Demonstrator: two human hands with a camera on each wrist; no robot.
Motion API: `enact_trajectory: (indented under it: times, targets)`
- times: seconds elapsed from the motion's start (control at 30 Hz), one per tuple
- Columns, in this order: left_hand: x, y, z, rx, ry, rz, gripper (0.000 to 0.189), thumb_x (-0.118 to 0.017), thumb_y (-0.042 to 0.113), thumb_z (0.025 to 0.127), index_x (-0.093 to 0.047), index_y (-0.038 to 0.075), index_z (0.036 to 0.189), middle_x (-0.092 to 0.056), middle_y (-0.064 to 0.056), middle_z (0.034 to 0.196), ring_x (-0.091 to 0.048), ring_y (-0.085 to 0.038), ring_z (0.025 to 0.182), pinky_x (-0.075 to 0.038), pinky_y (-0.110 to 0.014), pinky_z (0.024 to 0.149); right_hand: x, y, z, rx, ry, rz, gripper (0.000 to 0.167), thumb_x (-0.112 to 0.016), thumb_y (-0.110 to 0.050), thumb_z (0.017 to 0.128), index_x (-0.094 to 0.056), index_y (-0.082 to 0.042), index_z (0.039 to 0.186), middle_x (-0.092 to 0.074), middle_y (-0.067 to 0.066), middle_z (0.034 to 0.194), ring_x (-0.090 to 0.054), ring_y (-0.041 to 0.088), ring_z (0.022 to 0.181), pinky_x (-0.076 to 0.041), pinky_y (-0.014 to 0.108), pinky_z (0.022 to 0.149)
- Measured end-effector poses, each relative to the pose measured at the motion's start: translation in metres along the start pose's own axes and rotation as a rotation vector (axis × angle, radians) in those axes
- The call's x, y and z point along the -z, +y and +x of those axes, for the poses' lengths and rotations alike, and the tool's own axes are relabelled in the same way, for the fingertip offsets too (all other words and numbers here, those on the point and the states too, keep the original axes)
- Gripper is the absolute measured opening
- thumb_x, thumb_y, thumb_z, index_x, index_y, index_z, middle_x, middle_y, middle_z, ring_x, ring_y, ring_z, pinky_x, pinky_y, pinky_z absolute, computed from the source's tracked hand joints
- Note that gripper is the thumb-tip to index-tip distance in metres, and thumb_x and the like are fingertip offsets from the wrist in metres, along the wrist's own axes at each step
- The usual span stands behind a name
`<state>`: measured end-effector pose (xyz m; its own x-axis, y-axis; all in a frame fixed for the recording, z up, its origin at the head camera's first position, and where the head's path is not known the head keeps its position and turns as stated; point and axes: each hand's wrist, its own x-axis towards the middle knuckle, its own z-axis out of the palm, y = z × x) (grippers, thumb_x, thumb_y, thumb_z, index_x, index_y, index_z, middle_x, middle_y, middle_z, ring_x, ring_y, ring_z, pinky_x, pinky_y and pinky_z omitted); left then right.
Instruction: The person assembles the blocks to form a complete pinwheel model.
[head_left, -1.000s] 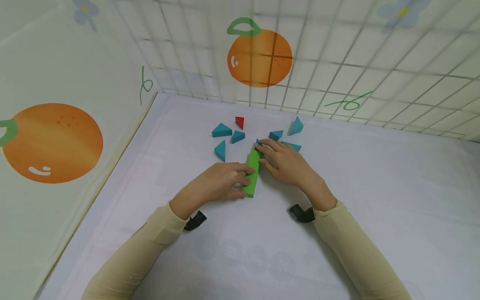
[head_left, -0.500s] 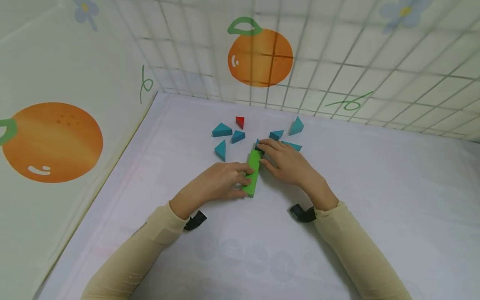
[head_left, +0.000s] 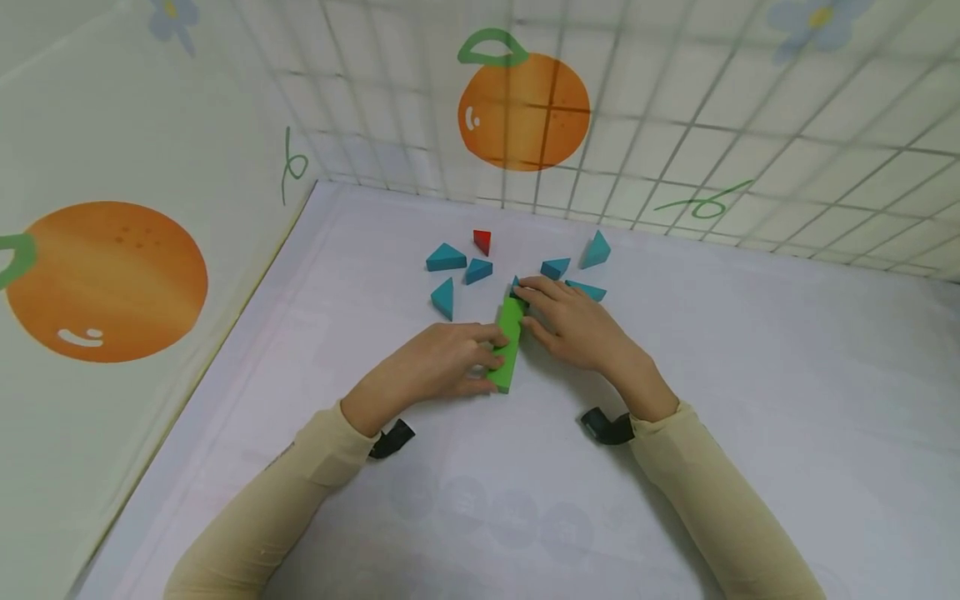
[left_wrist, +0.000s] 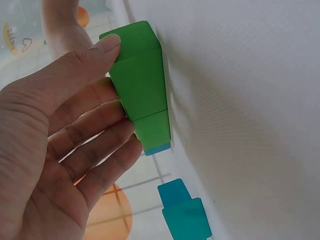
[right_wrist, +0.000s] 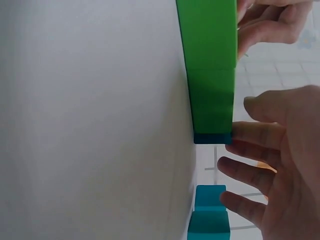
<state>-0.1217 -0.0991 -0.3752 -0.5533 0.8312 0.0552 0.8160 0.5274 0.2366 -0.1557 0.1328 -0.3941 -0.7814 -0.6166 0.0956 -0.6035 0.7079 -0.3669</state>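
Note:
Two green blocks [head_left: 511, 321] lie end to end in a straight row; a seam between them shows in both wrist views. A blue triangular block [head_left: 516, 284] adjoins the row's far end, mostly covered by fingers. My left hand [head_left: 442, 358] rests along the row's left side, its thumb [left_wrist: 106, 46] touching the near end and its other fingers lightly bent against the side. My right hand [head_left: 573, 325] reaches over the far end. Its first fingers touch the blue block, while its thumb [right_wrist: 255, 107] stays apart from the green.
Left of the row lie several blue triangular blocks [head_left: 446, 257] and a small red triangular block [head_left: 482, 241]. More blue blocks [head_left: 597, 250] sit behind the right hand. Printed walls with an orange picture [head_left: 525, 112] close off the back and left of the white surface [head_left: 480, 450].
Both hands and the blocks keep their places. Only the head view has shifted very slightly.

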Motion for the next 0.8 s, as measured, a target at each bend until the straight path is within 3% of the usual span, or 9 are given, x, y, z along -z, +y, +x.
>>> enact_trajectory:
  times: [0.8]
  targets:
    - [-0.0009,-0.0007,0.0005,0.007,-0.011,-0.011,0.029,-0.081,0.031,0.081,-0.079,0.014,0.105,-0.066,0.001,0.116,-0.065,-0.012,0.101,-0.055,-0.024,0.085,-0.0035,-0.0024,0.0018,0.016,-0.003,-0.006,0.048,-0.056,-0.027,0.1,-0.05,-0.005,0.142,-0.048,0.01,0.147,-0.044,0.029,0.137,-0.034,0.052,0.114]
